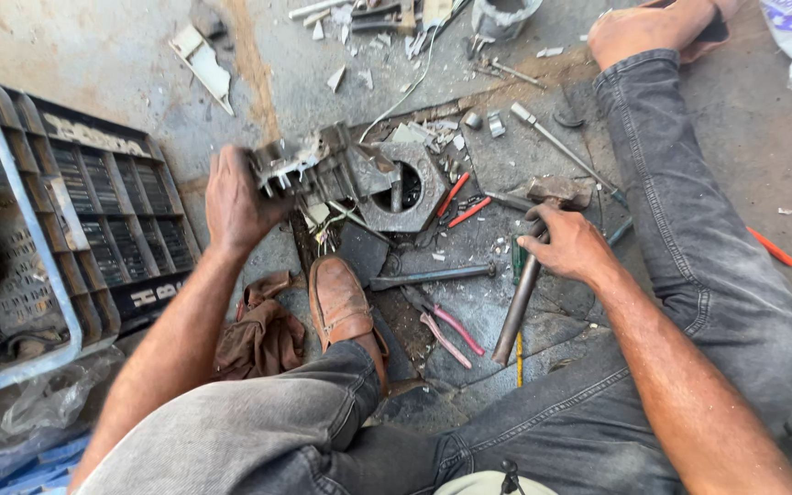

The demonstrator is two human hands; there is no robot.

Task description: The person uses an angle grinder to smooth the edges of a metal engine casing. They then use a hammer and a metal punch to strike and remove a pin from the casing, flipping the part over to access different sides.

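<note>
I sit on a concrete floor. My left hand [236, 203] grips one end of a grey metal engine casing [352, 174] that lies in front of me. A round opening shows in its right part. My right hand [570, 246] is closed around the handle of a hammer [529, 275], just below its head; the handle slants down toward my lap. My brown shoe [346, 307] rests just below the casing.
A dark plastic crate [66, 229] stands at the left. Pink-handled pliers [451, 328], a metal rod [433, 275], red-handled tools [460, 203] and a screwdriver [556, 142] lie around the casing. A brown rag [263, 335] lies by my shoe. Debris litters the far floor.
</note>
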